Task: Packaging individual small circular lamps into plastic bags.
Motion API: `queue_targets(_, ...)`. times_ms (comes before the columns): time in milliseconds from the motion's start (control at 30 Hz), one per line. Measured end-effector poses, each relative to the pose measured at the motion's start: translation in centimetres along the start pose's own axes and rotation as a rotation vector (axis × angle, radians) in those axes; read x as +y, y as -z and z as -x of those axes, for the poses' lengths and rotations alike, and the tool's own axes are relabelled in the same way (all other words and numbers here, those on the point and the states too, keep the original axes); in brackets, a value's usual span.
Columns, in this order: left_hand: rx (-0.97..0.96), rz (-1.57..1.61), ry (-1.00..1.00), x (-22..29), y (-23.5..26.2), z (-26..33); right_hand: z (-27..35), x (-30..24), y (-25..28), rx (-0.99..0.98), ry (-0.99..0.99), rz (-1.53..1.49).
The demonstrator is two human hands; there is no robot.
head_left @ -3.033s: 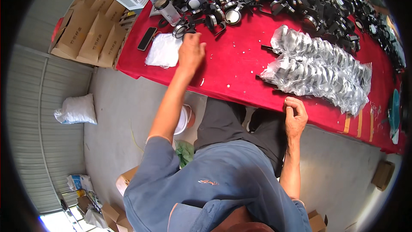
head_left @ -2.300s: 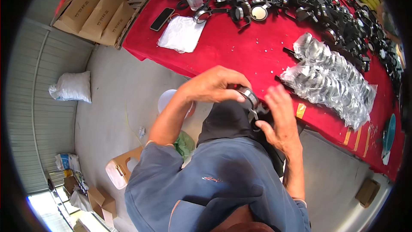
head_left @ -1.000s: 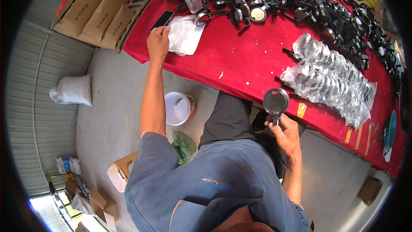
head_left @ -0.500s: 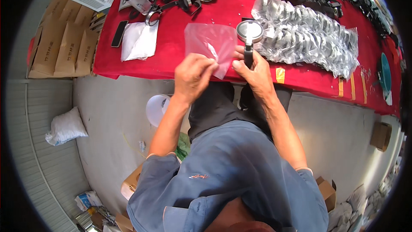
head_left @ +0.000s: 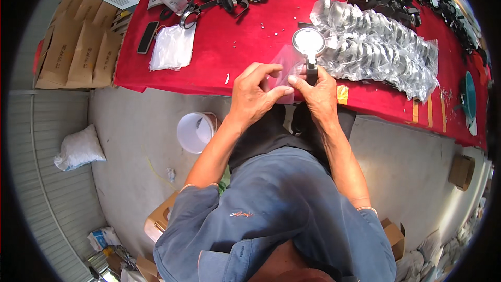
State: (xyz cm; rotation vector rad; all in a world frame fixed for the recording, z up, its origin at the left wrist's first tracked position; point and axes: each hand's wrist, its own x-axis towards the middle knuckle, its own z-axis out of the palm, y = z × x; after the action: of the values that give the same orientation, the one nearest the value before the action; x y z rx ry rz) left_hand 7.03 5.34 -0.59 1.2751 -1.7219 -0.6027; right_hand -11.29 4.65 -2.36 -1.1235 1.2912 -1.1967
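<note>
Right grip closed on black-handled disc, clear bag now by its thumb; left grip, pinched earlier, now parted

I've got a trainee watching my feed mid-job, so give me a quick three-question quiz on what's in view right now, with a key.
1. Multiple choice: which hand holds the round piece with the black handle? A, left; B, right; C, neither.
2. True or false: the phone lies to the left of the white pile.
3. Fill in: the plastic bag near the left hand is see-through, and the colour showing through it is ____.

Key:
1. B, the right hand.
2. True.
3. Red, from the tablecloth.
</note>
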Motion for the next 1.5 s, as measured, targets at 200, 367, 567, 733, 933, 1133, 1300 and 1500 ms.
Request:
queue_targets(200,-0.286,0.505,0.329,-1.7,-0.6,-0.3,0.0,0.4,0.3,-0.032,-0.018,-0.16)
queue_targets(367,0.03,0.595,0.355,-2.9,-0.7,-0.6,-0.1,1.5,1.7,0.057,0.017,-0.074)
queue_targets(567,0.078,0.236,0.199,-2.0,0.6,-1.1,0.6,0.0,3.3,0.193,0.1,0.209)
queue_targets(733,0.099,0.113,0.18,1.3,0.1,-1.7,3.7,0.2,7.4,-0.099,0.153,-0.197)
queue_targets(933,-0.033,0.109,0.129,2.2,-0.4,-1.8,5.4,0.8,5.9,-0.327,-0.309,-0.577)
queue_targets(1133,-0.255,0.012,-0.181,1.2,0.3,-2.5,4.7,-0.5,4.4,-0.33,0.047,0.255)
queue_targets(1300,-0.476,0.052,-0.163,0.5,0.4,-2.8,5.4,-2.2,4.6,-0.333,0.297,0.641)
queue_targets(1500,-0.541,0.125,-0.148,-0.1,0.7,-1.6,5.5,-3.0,5.2,-0.15,0.478,0.853)
